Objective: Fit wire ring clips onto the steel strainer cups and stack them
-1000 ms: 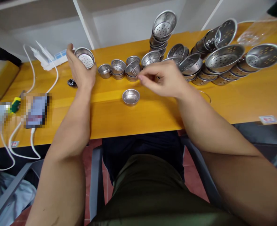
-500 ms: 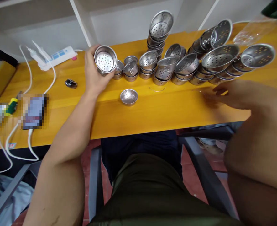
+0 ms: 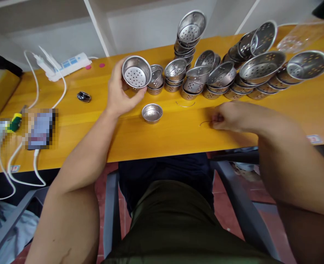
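My left hand [image 3: 119,93] is wrapped round a perforated metal cup [image 3: 136,75], its mouth tilted toward me, above the table's left-middle part. A pinch of my right hand [image 3: 229,116] holds a thin curved wire [image 3: 204,122], whose free end sticks out to the left; the fingertips are blurred. Between the hands, a shallow metal cup [image 3: 152,113] sits upright on the table. Another curved wire [image 3: 185,106] lies behind it, in front of the rows of stacked perforated cups [image 3: 193,75].
Tall stacks of cups [image 3: 262,38] lean at the back right, near a clear plastic bag [image 3: 301,36]. To the left are a power strip [image 3: 68,66], a small black object [image 3: 84,96], a phone [image 3: 41,128] with white cables and a green-yellow tool [image 3: 15,123]. Chair armrests flank my lap.
My right hand has moved left along the table and now shows a wire in its closed fingers. My left hand has carried its cup to the right.
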Demonstrator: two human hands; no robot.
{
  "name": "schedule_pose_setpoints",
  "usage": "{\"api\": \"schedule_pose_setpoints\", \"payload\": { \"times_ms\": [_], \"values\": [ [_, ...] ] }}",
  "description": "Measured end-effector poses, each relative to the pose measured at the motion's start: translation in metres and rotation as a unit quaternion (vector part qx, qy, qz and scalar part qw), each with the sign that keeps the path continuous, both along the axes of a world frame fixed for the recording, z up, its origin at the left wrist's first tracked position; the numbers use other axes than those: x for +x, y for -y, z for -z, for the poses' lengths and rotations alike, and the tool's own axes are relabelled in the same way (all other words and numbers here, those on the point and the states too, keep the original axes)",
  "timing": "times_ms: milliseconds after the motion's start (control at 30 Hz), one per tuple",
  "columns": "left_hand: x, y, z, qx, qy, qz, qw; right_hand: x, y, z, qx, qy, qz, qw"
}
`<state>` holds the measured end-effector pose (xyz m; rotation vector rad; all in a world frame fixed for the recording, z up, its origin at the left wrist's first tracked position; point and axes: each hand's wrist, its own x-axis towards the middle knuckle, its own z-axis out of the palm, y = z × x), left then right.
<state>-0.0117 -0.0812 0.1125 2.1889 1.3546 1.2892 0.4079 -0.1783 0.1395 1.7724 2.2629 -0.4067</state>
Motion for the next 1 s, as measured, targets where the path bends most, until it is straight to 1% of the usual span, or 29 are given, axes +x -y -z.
{"api": "schedule_pose_setpoints", "payload": {
  "times_ms": [33, 100, 200, 267, 300, 367, 433, 533, 633, 667, 700, 767, 833, 900, 933, 1000],
  "values": [
    [0.001, 0.001, 0.001, -0.004, -0.004, -0.004, 1.000, -0.013, 0.001, -0.004, -0.025, 0.022, -0.025, 0.999],
    [0.003, 0.004, 0.002, -0.002, -0.006, -0.002, 1.000, -0.034, 0.002, -0.009, -0.038, 0.060, -0.073, 0.995],
    [0.004, 0.007, 0.003, 0.019, 0.006, 0.025, 0.999, -0.047, -0.001, -0.006, -0.006, 0.073, -0.126, 0.989],
    [0.003, 0.008, 0.002, 0.028, 0.001, 0.026, 0.999, -0.046, -0.007, 0.001, 0.015, 0.040, -0.147, 0.988],
    [0.003, 0.008, 0.002, 0.039, -0.004, 0.025, 0.999, -0.044, -0.009, 0.004, 0.027, 0.006, -0.157, 0.987],
    [0.003, 0.007, 0.002, 0.073, -0.012, 0.028, 0.997, -0.041, -0.015, 0.006, 0.045, -0.091, -0.180, 0.978],
    [0.002, 0.005, 0.004, 0.080, -0.018, 0.024, 0.996, -0.043, -0.019, -0.001, 0.052, -0.200, -0.208, 0.956],
    [0.001, 0.001, 0.009, 0.032, -0.002, 0.020, 0.999, -0.058, -0.023, -0.025, 0.088, -0.349, -0.221, 0.907],
    [0.002, -0.006, 0.018, 0.013, 0.044, 0.062, 0.997, -0.084, -0.030, -0.051, 0.141, -0.486, -0.197, 0.840],
    [0.003, -0.008, 0.021, 0.012, 0.060, 0.080, 0.995, -0.094, -0.035, -0.057, 0.149, -0.515, -0.182, 0.824],
    [0.003, -0.012, 0.024, 0.012, 0.077, 0.098, 0.992, -0.103, -0.039, -0.060, 0.154, -0.532, -0.166, 0.816],
    [0.005, -0.018, 0.032, 0.008, 0.110, 0.134, 0.985, -0.119, -0.051, -0.058, 0.158, -0.552, -0.139, 0.807],
    [0.006, -0.024, 0.038, -0.004, 0.123, 0.153, 0.981, -0.130, -0.063, -0.048, 0.158, -0.581, -0.122, 0.789],
    [0.009, -0.026, 0.042, -0.024, 0.112, 0.150, 0.982, -0.134, -0.073, -0.033, 0.148, -0.619, -0.109, 0.764],
    [0.011, -0.026, 0.042, -0.034, 0.105, 0.146, 0.983, -0.134, -0.078, -0.026, 0.140, -0.631, -0.102, 0.756],
    [0.015, -0.023, 0.041, -0.054, 0.098, 0.140, 0.984, -0.132, -0.086, -0.012, 0.125, -0.639, -0.095, 0.753]
  ]
}}
